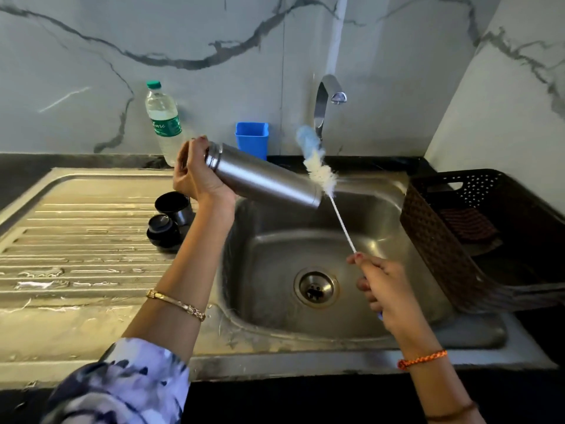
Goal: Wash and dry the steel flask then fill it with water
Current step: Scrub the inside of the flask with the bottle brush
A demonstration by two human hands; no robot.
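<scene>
The left hand is raised at the far left of the scene, forearm angled up and away, fingers curled in a grip with the palm turned right. The right hand sits lower and nearer on the right, fingers pinched closed, forearm running back toward the near edge.

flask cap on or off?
Off. The steel flask shows a bare threaded neck in the left hand; two black caps sit on the drainboard.

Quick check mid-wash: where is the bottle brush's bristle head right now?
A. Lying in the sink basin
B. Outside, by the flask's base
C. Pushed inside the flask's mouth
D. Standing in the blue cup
B: the white-bristled, blue-tipped bottle brush crosses outside the steel flask, at its base end.
</scene>
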